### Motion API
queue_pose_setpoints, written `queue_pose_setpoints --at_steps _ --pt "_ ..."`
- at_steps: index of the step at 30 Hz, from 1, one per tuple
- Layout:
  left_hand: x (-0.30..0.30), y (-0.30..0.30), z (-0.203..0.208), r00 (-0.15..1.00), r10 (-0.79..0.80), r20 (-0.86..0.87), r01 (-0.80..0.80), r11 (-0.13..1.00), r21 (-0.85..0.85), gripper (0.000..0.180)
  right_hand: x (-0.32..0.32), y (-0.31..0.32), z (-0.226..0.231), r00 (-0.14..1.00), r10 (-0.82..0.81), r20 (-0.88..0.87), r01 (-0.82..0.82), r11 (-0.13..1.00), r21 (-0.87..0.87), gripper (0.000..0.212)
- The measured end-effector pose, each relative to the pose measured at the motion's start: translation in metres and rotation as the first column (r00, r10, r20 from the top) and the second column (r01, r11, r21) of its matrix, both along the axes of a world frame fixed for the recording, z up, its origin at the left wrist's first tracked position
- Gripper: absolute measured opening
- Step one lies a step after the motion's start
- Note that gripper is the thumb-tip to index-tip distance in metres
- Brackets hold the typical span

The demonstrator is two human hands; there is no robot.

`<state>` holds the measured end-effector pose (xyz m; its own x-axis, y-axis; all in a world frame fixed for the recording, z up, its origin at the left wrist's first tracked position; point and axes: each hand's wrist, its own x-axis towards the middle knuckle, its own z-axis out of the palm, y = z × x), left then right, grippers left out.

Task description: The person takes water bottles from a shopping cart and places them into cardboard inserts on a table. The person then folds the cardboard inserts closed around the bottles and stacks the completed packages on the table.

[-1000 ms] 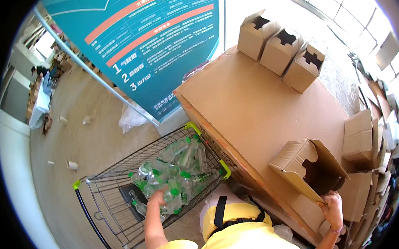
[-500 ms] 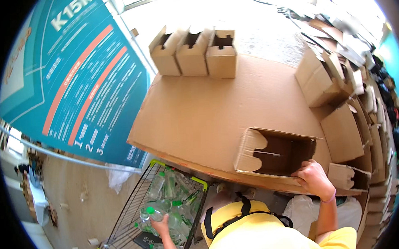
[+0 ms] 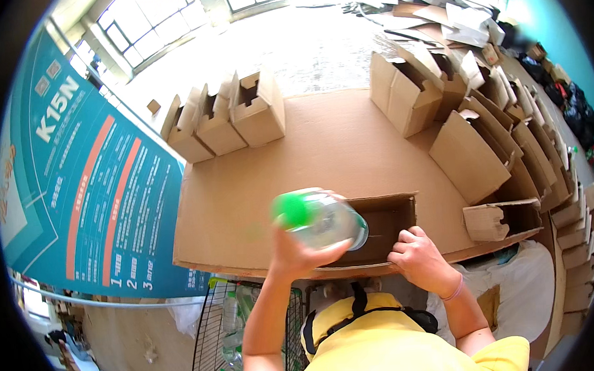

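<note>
We see a brown table point(image 3: 328, 151) whose near edge runs just before us; its flat middle stretches between three cartons point(image 3: 260, 124) at far left and more cartons point(image 3: 468, 155) at right. An open box point(image 3: 394, 218) sits at the near edge. Our left hand point(image 3: 303, 255), fingers curled around a green-capped bottle point(image 3: 322, 221), has risen from the cart point(image 3: 207, 335) to the box's left part. Our right hand's point(image 3: 416, 253) fingers stay pinched at its near right rim. A teal banner point(image 3: 106, 214) carries white lettering and orange bars; its smallest print blurs.
</note>
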<state>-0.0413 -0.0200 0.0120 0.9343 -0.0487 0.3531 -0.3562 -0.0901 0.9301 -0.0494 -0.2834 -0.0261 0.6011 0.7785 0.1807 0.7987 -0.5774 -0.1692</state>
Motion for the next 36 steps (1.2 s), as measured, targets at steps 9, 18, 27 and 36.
queue_pose_setpoints --at_steps 9,18,27,36 --pt "0.093 -0.062 -0.077 0.776 -0.256 -0.576 0.572 -0.096 0.814 0.072 -0.004 -0.014 -0.017 0.997 -0.067 0.030 0.057 0.966 0.250 0.016" --pt "0.123 -0.115 -0.141 0.713 -0.403 -0.573 0.381 -0.464 0.800 0.036 0.000 -0.018 -0.016 0.999 0.052 -0.006 -0.049 0.966 0.254 0.008" --pt "0.116 -0.107 -0.164 0.812 -0.455 -0.365 0.255 -0.287 0.923 0.011 0.005 -0.017 -0.016 0.999 0.036 0.007 -0.037 0.964 0.263 0.007" --pt "0.064 -0.004 0.006 0.968 -0.250 -0.016 0.191 0.692 0.696 0.034 0.020 -0.017 -0.010 0.995 -0.015 -0.096 0.044 0.950 0.309 0.010"
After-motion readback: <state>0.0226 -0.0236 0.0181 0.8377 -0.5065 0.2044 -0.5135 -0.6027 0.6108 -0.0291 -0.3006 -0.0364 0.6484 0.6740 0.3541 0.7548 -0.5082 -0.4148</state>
